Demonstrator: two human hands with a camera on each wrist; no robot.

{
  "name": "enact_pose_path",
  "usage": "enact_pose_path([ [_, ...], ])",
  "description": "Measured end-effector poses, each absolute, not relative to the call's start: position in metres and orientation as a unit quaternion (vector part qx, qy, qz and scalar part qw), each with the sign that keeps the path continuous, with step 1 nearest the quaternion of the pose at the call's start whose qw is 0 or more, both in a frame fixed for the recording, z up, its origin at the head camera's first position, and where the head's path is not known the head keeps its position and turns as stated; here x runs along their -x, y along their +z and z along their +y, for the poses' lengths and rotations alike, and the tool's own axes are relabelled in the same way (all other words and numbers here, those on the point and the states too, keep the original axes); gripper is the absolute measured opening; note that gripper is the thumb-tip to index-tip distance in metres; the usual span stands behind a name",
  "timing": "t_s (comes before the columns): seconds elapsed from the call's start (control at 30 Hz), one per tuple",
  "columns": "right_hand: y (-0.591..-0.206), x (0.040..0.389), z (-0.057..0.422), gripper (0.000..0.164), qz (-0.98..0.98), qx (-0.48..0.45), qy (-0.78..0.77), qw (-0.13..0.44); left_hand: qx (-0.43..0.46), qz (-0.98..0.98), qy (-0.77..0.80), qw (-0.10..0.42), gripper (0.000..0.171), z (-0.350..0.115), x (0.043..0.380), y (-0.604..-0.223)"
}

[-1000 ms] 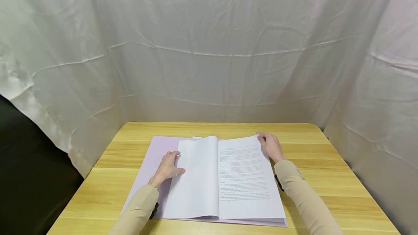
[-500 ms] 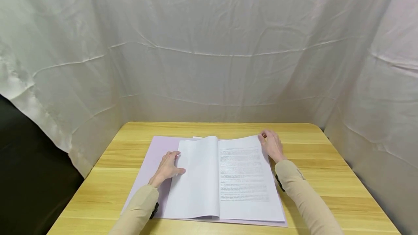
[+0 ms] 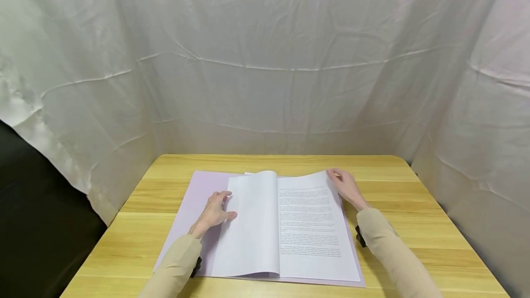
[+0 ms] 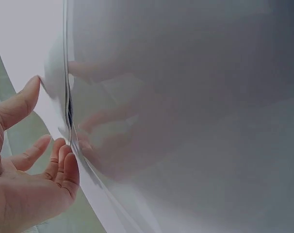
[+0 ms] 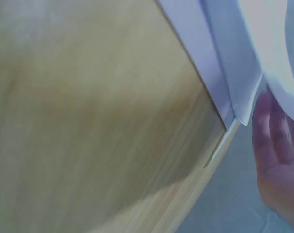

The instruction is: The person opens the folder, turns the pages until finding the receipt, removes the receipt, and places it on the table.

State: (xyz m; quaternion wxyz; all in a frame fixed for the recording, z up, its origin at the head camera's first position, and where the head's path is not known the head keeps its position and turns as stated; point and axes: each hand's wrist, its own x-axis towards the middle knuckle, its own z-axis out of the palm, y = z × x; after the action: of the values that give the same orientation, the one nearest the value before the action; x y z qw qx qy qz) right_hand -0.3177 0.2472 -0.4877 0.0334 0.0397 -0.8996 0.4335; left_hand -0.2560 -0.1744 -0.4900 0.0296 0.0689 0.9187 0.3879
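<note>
A stack of printed white pages lies open on a lavender cover (image 3: 204,187), with a blank page (image 3: 248,229) curving over to the left and a page of printed text (image 3: 308,224) on the right. My left hand (image 3: 213,210) rests at the blank page's outer edge, thumb and index finger spread apart, the other fingertips right at the paper edges in the left wrist view. At the far right corner of the printed page, my right hand (image 3: 345,185) pinches the raised paper. The right wrist view shows its fingers (image 5: 278,131) beneath that lifted page.
The papers lie on a wood-grain table (image 3: 414,224). Pale grey curtains (image 3: 290,82) hang behind and along both sides, and a dark area (image 3: 41,215) shows at the left. A small white paper edge (image 3: 248,173) sticks out behind the pages.
My right hand has turned slightly, its wrist shifting right and toward me, while still at the page corner. The blank page has slid slightly right; my left hand has barely moved.
</note>
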Motion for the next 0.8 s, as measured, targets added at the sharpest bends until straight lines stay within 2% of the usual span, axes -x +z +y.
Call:
enact_pose_path([
  [0.13, -0.484, 0.313, 0.249, 0.075, -0.877, -0.035, 0.478, -0.022, -0.081, 0.911, 0.403, 0.028, 0.068, -0.174, 0.255, -0.489],
  [0.27, -0.480, 0.307, 0.249, 0.078, -0.848, -0.039, 0.526, -0.054, -0.091, 0.907, 0.409, 0.024, 0.066, -0.173, 0.254, -0.488],
  [0.5, -0.472, 0.296, 0.250, 0.076, -0.821, -0.049, 0.564, -0.082, -0.092, 0.908, 0.408, 0.017, 0.066, -0.170, 0.251, -0.485],
  [0.8, -0.462, 0.282, 0.249, 0.078, -0.804, -0.048, 0.582, -0.114, -0.086, 0.909, 0.407, 0.016, 0.077, -0.167, 0.249, -0.482],
])
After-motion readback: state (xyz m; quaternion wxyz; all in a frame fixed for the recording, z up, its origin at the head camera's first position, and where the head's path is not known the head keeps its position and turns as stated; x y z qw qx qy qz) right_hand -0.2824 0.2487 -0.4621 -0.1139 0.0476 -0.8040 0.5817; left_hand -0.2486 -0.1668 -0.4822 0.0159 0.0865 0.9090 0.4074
